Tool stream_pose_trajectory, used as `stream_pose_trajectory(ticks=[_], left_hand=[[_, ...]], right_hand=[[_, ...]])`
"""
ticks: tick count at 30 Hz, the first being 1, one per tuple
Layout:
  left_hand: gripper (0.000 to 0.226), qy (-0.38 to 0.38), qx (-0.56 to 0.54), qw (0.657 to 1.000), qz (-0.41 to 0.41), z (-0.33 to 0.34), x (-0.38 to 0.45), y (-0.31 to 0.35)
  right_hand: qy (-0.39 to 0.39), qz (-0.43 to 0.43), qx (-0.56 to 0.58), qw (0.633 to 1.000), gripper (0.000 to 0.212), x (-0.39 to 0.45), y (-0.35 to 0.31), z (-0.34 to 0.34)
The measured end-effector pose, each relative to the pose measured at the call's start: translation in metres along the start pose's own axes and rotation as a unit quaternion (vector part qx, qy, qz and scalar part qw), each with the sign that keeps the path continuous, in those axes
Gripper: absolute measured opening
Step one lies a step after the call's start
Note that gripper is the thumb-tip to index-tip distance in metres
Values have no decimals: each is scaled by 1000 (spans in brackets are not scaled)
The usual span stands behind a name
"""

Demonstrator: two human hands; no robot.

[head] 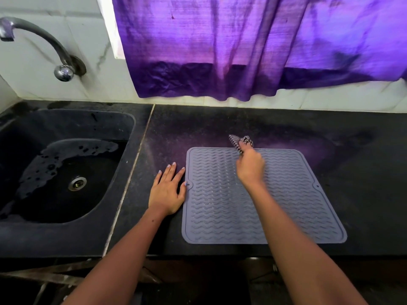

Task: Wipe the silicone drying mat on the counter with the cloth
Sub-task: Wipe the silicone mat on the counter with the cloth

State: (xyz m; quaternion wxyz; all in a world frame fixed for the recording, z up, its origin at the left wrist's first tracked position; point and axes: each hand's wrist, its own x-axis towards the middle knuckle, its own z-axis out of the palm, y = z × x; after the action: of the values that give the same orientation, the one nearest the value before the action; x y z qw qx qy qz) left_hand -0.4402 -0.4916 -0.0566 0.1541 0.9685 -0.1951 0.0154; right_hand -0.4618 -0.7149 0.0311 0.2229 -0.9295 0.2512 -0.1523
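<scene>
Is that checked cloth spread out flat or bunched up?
Bunched up. The cloth is crumpled in the right hand at the mat's far edge, with only a small wad poking past the fingers.

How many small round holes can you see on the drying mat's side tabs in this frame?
2. One hole sits in the left-edge notch of the grey wavy-ribbed silicone mat, by the left hand's thumb; the other hole is in the right-edge notch. The right forearm may hide more.
</scene>
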Motion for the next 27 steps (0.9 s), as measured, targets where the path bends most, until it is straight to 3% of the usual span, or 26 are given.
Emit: stream_pose_trajectory(ticks=[5,12,13,15,17,18,20,22,25,27], left_hand=[[83,-16,7,1000,8,-1,2,-2],[86,-44,24,999,-16,1,5,3],[85,-41,34,998,-13,1,5,3],[85,-35,37,999,-11,1,4,4],[85,-29,31,999,-13,1,3,4],[85,-26,31,999,-14,0,3,4],[85,-20,31,999,-16,0,4,3],[84,-18,30,999,-17,2,4,3],[83,-15,32,999,-18,3,4,3],[83,-16,37,999,-18,3,5,3]], right_hand=[[-104,-116,-178,972,60,-33,24,48],[-107,-145,-145,973,65,-27,29,45],[-120,-128,-99,980,62,-21,31,39],[-156,-10,94,983,46,-4,35,24],[-131,120,310,934,32,10,38,6],[-96,153,343,922,30,15,40,0],[-41,116,237,964,37,12,41,-10],[-29,15,75,997,49,0,43,-12],[-95,-87,-97,987,62,-19,53,8],[-106,-121,-147,976,65,-25,63,24]])
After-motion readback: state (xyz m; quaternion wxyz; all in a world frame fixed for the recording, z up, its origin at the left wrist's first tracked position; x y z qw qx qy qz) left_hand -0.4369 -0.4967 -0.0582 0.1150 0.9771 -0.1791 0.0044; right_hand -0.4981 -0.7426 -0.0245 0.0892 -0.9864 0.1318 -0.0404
